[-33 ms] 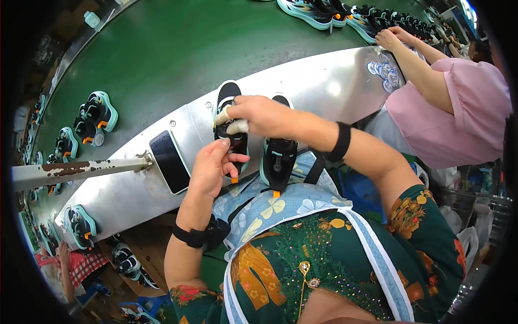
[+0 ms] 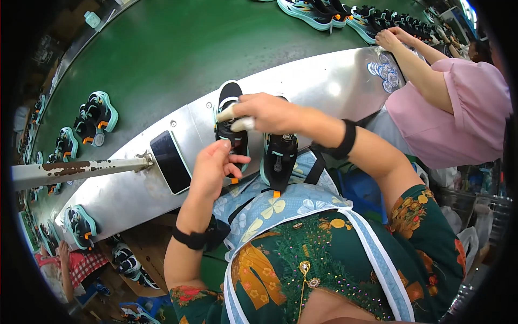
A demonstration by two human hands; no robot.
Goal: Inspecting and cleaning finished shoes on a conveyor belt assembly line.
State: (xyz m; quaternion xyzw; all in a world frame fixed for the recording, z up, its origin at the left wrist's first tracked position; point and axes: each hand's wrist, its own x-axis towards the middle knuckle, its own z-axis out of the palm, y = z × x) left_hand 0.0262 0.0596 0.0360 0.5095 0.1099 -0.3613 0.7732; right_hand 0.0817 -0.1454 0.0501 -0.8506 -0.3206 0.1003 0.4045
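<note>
On the ledge [image 2: 307, 75], from the left shoe [image 2: 240, 143], the right shoe [image 2: 278, 157] sits at 4 o'clock, the phone [image 2: 170, 162] at 8, the discs [image 2: 384, 72] between 2 and 3; the table [image 2: 189, 65] lies beyond, at 12.

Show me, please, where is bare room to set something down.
Bare: the metal ledge between the right hand and the round blue-white pieces; the green surface between the upper-left shoes and the top-edge shoes. Crowded: around the two nearest shoes, with the left hand there too, and beside the phone and metal bar.
</note>
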